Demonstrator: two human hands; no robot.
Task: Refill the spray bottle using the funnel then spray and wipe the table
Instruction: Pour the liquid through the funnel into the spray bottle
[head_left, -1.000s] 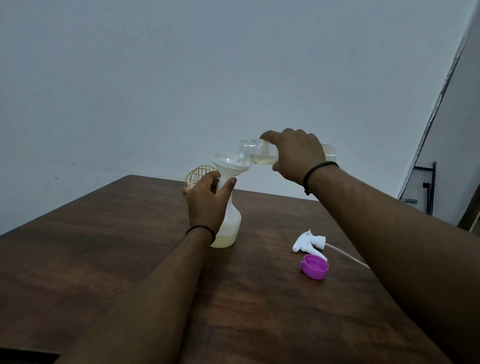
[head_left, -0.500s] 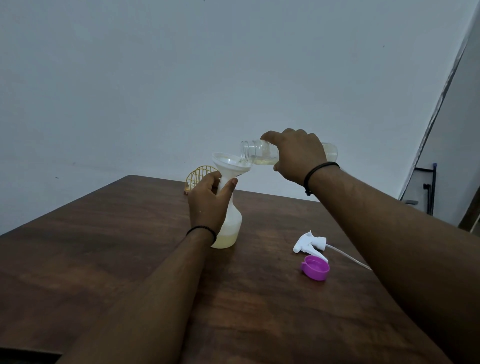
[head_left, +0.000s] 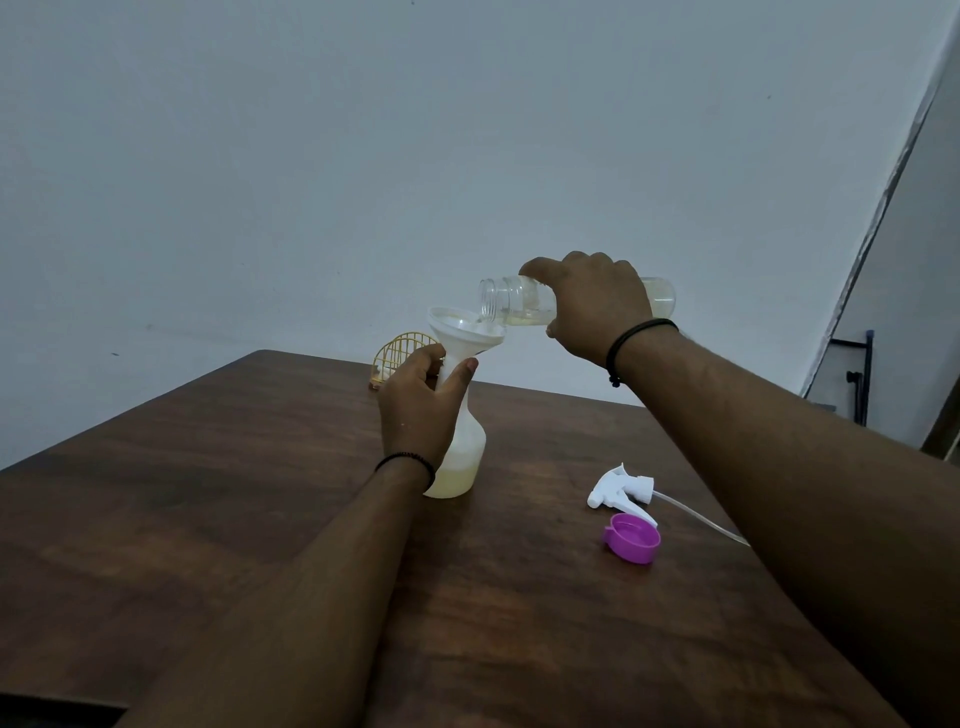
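Note:
A white spray bottle (head_left: 465, 457) stands on the dark wooden table (head_left: 208, 493), with pale yellow liquid in its bottom part. A white funnel (head_left: 460, 330) sits in its neck. My left hand (head_left: 421, 410) grips the bottle's neck just under the funnel. My right hand (head_left: 597, 306) holds a clear refill bottle (head_left: 506, 301) tipped nearly level, its open mouth over the funnel's rim and yellowish liquid running along its lower side. The white spray trigger head (head_left: 621, 488) with its dip tube lies on the table to the right.
A purple cap (head_left: 631, 538) lies just in front of the trigger head. A yellow wire holder (head_left: 400, 351) stands at the table's far edge behind the funnel. A black metal frame (head_left: 857, 374) is by the wall at right.
Almost nothing differs: both hands hold their grips, and the refill bottle stays tipped over the funnel. The liquid level in the spray bottle looks about the same.

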